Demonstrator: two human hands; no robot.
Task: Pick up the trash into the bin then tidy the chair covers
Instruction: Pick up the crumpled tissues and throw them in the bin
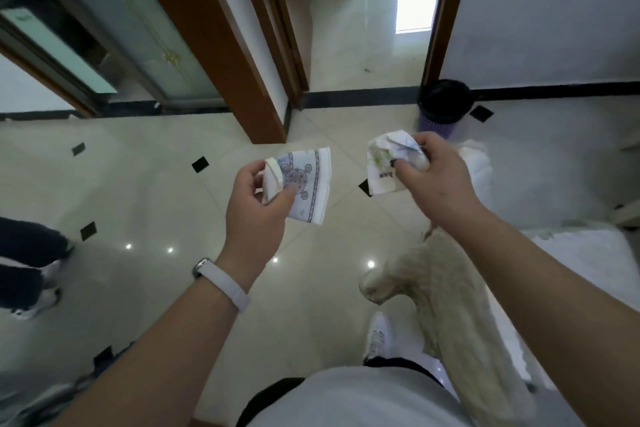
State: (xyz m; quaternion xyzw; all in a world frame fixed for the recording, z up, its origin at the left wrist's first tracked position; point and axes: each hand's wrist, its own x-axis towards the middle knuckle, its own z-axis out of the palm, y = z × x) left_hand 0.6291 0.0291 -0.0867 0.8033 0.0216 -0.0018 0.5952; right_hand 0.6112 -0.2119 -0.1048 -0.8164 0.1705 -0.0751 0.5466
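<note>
My left hand [258, 198] pinches a flattened paper cup [304, 184] with a purple pattern, held above the tiled floor. My right hand [436, 177] grips crumpled white paper trash [384, 159] with green marks. Beyond the right hand, a purple bin [445, 107] with a black liner stands on the floor against the white wall, beside the doorway. A beige carved chair arm [433, 288] passes under my right forearm, and a white fluffy chair cover [588, 263] lies to its right. Another white cover [479, 166] shows partly behind my right hand.
Glossy cream floor tiles [156, 201] with small black diamonds spread ahead. A brown door frame [239, 80] and an open doorway [363, 45] lie beyond. Another person's legs [27, 263] stand at the left edge. My white shoe [379, 333] shows below.
</note>
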